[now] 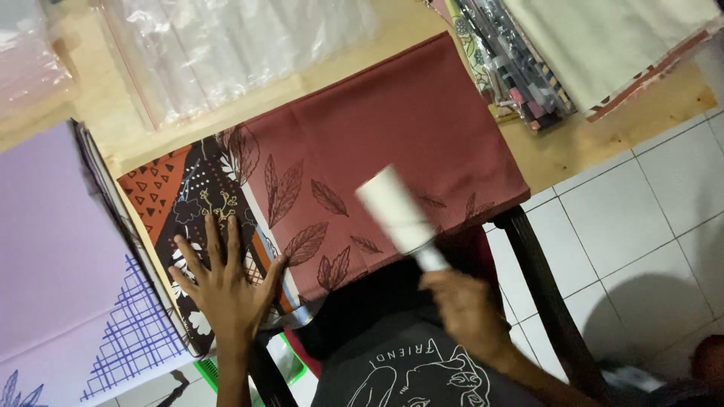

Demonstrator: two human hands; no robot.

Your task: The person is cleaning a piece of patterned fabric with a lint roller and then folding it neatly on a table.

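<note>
On the wooden table (588, 143), the folded maroon leaf-print cloth (392, 143) lies flat because the left hand (222, 283) presses it, fingers spread. The right hand (467, 313) grips 1 white lint roller (396, 215) by its handle, angled above the cloth's near edge.

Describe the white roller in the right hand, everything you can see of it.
The roller is a white cylinder on a short, narrower pale handle, blurred as if moving. It looks paper-covered, like a lint roller. The right hand grips the handle's lower end; the cylinder tilts up and to the left above the folded red cloth, which has a leaf print. Whether it touches the cloth cannot be told. The left hand lies flat on the cloth's patterned end, apart from the roller.
</note>
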